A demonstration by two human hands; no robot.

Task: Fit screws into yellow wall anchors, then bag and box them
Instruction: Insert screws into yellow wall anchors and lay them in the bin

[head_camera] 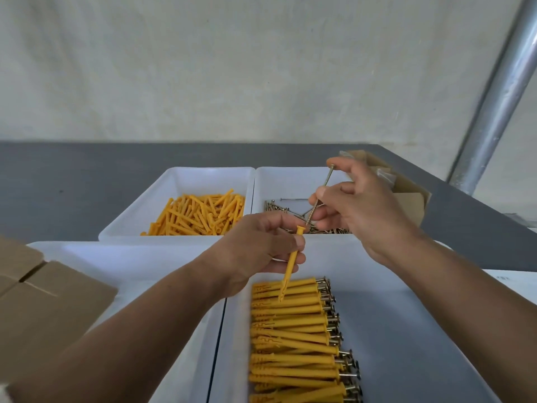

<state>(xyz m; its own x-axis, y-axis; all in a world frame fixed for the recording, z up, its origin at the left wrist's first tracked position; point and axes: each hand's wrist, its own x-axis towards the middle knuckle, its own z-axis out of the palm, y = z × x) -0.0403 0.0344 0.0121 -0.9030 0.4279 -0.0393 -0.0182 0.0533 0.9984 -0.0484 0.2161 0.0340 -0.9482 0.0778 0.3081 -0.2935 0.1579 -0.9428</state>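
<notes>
Brown cardboard flaps point(43, 298) at 8 o'clock, matte. Four white plastic bins, smooth, rectangular. Far-left bin point(139, 210): loose pile of yellow anchors point(200, 213), ribbed, too many to count. Left hand point(261, 251) pinches one yellow wall anchor point(292, 263), tilted, collar up. Near-right bin point(406, 330) at 5 o'clock: assembled anchors with screws point(293, 338) in row. Right hand point(363, 207) fingers narrow, gripping one metal screw point(319, 196), tip just above anchor collar. Far-right bin point(270, 187): loose screws point(284, 212).
</notes>
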